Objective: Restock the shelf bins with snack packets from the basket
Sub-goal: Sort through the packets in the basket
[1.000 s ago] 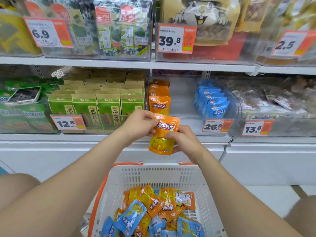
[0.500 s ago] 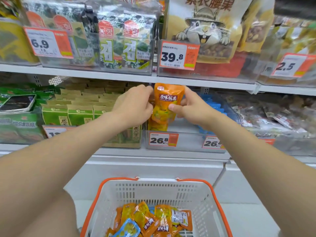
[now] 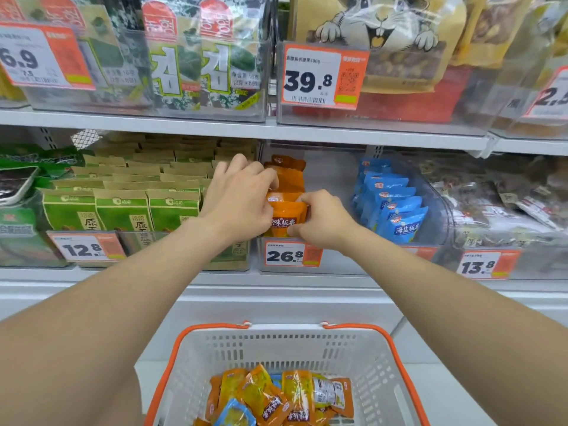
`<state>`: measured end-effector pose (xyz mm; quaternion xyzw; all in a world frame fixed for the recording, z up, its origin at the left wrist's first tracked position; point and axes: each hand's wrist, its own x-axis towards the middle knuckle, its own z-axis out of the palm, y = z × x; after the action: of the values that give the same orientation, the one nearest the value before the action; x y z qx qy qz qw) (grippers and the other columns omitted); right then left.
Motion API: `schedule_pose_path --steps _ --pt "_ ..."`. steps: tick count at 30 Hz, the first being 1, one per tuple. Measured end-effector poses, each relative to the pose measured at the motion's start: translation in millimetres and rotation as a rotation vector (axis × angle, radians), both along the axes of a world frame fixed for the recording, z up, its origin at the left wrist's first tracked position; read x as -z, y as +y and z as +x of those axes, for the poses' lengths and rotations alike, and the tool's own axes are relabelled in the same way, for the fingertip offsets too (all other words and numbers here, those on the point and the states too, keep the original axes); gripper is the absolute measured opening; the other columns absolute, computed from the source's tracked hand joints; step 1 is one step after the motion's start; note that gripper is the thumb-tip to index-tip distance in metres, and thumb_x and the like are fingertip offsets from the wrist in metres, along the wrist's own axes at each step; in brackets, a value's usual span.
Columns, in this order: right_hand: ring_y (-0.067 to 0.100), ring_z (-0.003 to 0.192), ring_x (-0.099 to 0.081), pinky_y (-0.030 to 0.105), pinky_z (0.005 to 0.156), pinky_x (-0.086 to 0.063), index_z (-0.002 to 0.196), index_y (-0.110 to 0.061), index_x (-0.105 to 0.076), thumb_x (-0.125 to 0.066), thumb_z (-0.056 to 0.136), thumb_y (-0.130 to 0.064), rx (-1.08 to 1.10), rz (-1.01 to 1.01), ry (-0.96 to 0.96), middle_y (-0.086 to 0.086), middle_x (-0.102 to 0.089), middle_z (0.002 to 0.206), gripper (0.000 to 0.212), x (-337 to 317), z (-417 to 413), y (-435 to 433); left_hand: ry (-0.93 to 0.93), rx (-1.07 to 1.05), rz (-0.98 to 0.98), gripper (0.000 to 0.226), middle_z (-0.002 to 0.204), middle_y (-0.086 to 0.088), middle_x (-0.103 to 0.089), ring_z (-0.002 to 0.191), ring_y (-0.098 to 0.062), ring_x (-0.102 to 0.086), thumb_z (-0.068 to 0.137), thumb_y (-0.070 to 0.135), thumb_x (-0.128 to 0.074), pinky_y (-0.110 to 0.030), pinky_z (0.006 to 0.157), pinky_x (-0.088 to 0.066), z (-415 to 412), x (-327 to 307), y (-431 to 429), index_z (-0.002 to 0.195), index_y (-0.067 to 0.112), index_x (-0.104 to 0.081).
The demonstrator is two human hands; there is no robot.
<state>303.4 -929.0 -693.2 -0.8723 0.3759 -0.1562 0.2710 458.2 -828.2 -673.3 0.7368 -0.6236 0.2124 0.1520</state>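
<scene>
Both hands clamped on orange chestnut packet (image 3: 288, 218) | left hand (image 3: 238, 199), right hand (image 3: 321, 219) flank it | packet upright, front of orange row in clear bin (image 3: 332, 262) | basket (image 3: 276, 345) below.

bright even overhead store light, soft faint shadows, white glare on the clear shelf bins (image 3: 353, 179), wide-angle bending at the edges, slight softness and blur toward the corners

Orange packets (image 3: 288, 215) with dark lettering are seen in the clear bin (image 3: 338, 259); blue packets (image 3: 396, 210) stand beside them. The basket (image 3: 276, 348) is white, slotted, rimmed in orange. Green-and-tan boxes (image 3: 123, 210) are shown left; price tags (image 3: 292, 255) are white and orange.
</scene>
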Motion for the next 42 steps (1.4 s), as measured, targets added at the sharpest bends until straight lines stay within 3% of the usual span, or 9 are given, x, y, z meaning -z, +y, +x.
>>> schedule_pose_path --steps 3,6,11,16,18,22,28,35,42 --pt "0.020 0.089 -0.068 0.037 0.077 -0.060 0.087 -0.025 -0.071 -0.090 0.079 -0.030 0.049 -0.031 0.009 -0.002 -0.071 0.087 0.021 -1 -1 1 -0.019 0.017 -0.014 0.026 0.105 0.007 -0.064 0.106 -0.025 -0.048 0.081 0.030 -0.066 -0.044 0.089 -0.037 -2 2 -2 0.108 0.031 -0.064" --pt "0.016 0.074 -0.070 0.032 0.063 -0.059 0.079 -0.019 -0.073 -0.092 0.076 -0.039 0.110 -0.046 0.045 -0.002 -0.071 0.077 0.028 -4 -2 1 -0.011 0.030 -0.027 0.027 0.107 0.008 -0.064 0.106 -0.024 -0.048 0.082 0.027 -0.070 -0.043 0.089 -0.037 -8 2 1 0.109 0.032 -0.064" --pt "0.018 0.060 -0.052 0.028 0.050 -0.036 0.067 -0.022 -0.045 -0.075 0.083 -0.065 0.157 -0.293 0.260 -0.001 -0.050 0.068 0.055 -21 -18 17 -0.007 0.130 -0.056 0.028 0.109 0.007 -0.062 0.107 -0.024 -0.046 0.084 0.017 -0.071 -0.042 0.088 -0.039 -17 0 11 0.108 0.029 -0.066" --pt "0.026 0.070 -0.053 0.034 0.057 -0.036 0.075 -0.020 -0.044 -0.052 0.094 -0.054 0.115 -0.660 0.205 -0.002 -0.049 0.073 0.040 -25 -29 43 0.032 0.246 -0.034 0.020 0.083 0.007 -0.050 0.087 -0.020 -0.041 0.080 0.014 -0.068 -0.040 0.068 -0.044 -23 -7 30 0.083 0.026 -0.052" --pt "0.030 0.068 -0.055 0.034 0.057 -0.039 0.078 -0.019 -0.052 -0.048 0.092 -0.045 0.016 -0.672 0.196 0.000 -0.055 0.074 0.030 -22 -32 59 0.056 0.200 0.071 0.023 0.074 0.010 -0.051 0.078 -0.021 -0.047 0.082 0.022 -0.065 -0.035 0.058 -0.039 -27 -5 40 0.076 0.030 -0.044" --pt "0.031 0.064 -0.046 0.032 0.056 -0.035 0.067 -0.020 -0.044 -0.051 0.092 -0.038 -0.228 -0.598 0.371 -0.003 -0.035 0.063 0.031 -8 -35 92 0.040 0.119 0.438 0.016 0.073 0.007 -0.056 0.072 -0.024 -0.058 0.085 0.034 -0.061 -0.031 0.055 -0.038 -26 7 60 0.075 0.027 -0.051" --pt "0.026 0.064 -0.043 0.031 0.054 -0.030 0.085 -0.020 -0.047 -0.052 0.098 -0.028 -0.548 -0.536 0.690 -0.002 -0.034 0.068 0.016 48 -22 107 0.022 0.156 1.039 0.029 0.103 -0.004 -0.069 0.096 -0.030 -0.067 0.095 0.045 -0.061 -0.042 0.078 -0.056 -18 47 76 0.111 0.022 -0.070" --pt "0.026 0.075 -0.056 0.037 0.067 -0.049 0.106 -0.013 -0.064 -0.054 0.097 -0.009 -0.652 -0.366 0.915 0.002 -0.061 0.094 0.014 153 6 117 -0.120 0.271 1.220 0.018 0.099 -0.005 -0.066 0.085 -0.028 -0.063 0.100 0.015 -0.051 -0.038 0.070 -0.053 -24 103 75 0.107 0.015 -0.068" --pt "0.033 0.125 -0.060 0.044 0.099 -0.047 0.139 -0.012 -0.057 -0.056 0.104 -0.012 -0.757 -0.395 1.018 0.010 -0.063 0.137 0.036 255 15 123 -0.243 0.230 1.329 0.031 0.113 -0.003 -0.060 0.088 -0.024 -0.057 0.104 0.012 -0.051 -0.033 0.068 -0.044 -26 133 78 0.134 0.015 -0.059"
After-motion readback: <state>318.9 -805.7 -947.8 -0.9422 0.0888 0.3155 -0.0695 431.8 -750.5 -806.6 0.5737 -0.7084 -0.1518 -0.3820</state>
